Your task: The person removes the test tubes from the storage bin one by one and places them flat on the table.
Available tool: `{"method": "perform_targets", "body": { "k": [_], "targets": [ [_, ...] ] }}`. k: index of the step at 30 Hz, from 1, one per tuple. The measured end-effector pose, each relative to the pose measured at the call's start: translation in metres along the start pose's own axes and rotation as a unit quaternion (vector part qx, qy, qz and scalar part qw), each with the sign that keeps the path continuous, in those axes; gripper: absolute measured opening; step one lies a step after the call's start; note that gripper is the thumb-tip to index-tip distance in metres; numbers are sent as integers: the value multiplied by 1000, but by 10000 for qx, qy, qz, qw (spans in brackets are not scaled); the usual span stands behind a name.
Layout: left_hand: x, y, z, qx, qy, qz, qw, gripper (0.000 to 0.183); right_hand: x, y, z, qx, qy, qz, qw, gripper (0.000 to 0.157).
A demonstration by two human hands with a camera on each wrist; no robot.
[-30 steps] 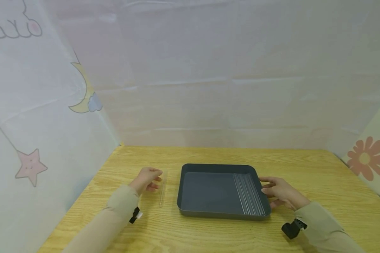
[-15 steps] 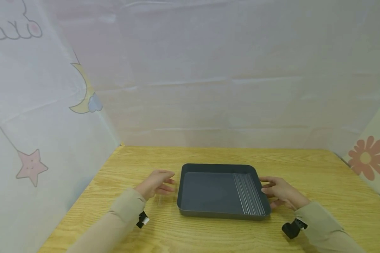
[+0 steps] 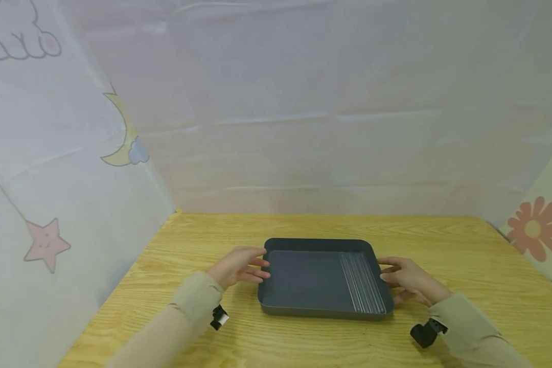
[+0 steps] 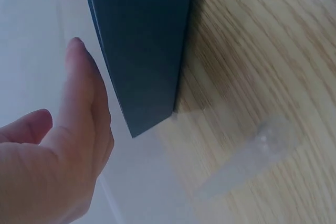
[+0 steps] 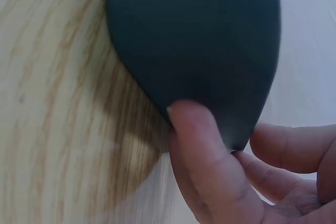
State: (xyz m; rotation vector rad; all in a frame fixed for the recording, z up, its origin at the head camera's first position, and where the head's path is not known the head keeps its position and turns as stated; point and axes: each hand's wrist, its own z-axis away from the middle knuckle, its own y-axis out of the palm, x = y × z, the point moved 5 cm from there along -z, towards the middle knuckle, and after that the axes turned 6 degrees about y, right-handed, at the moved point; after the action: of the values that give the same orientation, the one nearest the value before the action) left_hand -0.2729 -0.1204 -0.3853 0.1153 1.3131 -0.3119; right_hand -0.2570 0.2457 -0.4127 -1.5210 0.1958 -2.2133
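Note:
A dark grey rectangular tray [image 3: 303, 281] lies on the wooden table. Along its right side, several slim clear tubes [image 3: 362, 281] lie side by side. My left hand [image 3: 239, 267] is at the tray's left rim, fingers loosely extended and holding nothing; the fingertips overlap the rim in the head view. Another clear tube [image 4: 252, 156] shows blurred on the table in the left wrist view, hidden from the head camera. My right hand [image 3: 411, 281] holds the tray's right side, one finger [image 5: 197, 135] bent against the outer wall and the thumb at the rim.
The wooden table [image 3: 322, 342] extends around the tray. A pale sheet [image 3: 303, 128] with printed pictures stands behind and at both sides. Small black cameras hang at each wrist, the right one [image 3: 425, 333] low over the table.
My left hand has moved right from beside the loose clear tube to the tray's left rim, covering the tube in the head view. The right hand and tray stay put.

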Motion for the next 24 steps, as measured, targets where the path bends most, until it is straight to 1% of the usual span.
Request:
{"method": "perform_targets", "body": {
  "k": [11, 18, 24],
  "targets": [
    [-7, 17, -5, 639, -109, 50, 9979, 50, -1, 0, -1, 65, 42, -59, 10000, 56],
    [-9, 29, -8, 714, -259, 288, 9967, 50, 0, 0, 0, 100, -5, -37, 9999, 56],
    [-10, 40, -10, 897, -352, 456, 9943, 50, 0, 0, -1, 93, 49, -41, 9999, 57]
  ]
}}
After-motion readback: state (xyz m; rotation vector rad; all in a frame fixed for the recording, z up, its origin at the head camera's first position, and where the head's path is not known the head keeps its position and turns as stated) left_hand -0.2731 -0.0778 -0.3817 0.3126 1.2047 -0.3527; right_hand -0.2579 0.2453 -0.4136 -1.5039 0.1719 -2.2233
